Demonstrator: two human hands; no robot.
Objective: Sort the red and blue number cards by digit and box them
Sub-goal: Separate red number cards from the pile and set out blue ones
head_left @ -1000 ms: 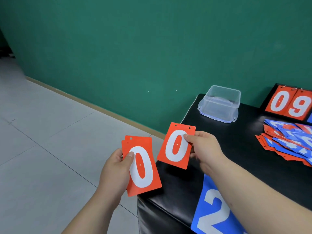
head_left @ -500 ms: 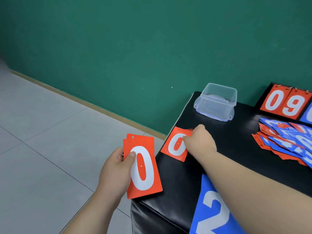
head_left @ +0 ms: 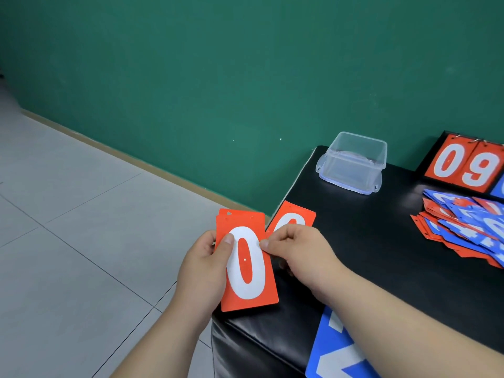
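Note:
My left hand (head_left: 204,266) grips a small stack of red cards (head_left: 246,268) with a white 0 on top, thumb across the face, held over the near left corner of the black table (head_left: 381,255). My right hand (head_left: 297,249) pinches the right edge of that top card with thumb and fingers. Just behind my right hand a single red 0 card (head_left: 293,215) lies flat on the table's left edge, its lower half hidden. A clear plastic box (head_left: 354,162) stands on its lid at the back of the table.
A heap of mixed red and blue number cards (head_left: 463,230) lies at the right. A black flip scoreboard (head_left: 463,165) showing 0 and 9 stands behind it. A blue 2 card (head_left: 338,353) lies at the near edge under my right forearm. Grey tiled floor lies to the left.
My right hand left the single red 0 card lying on the table's left edge, drew back and now pinches the top card of the stack in my left hand.

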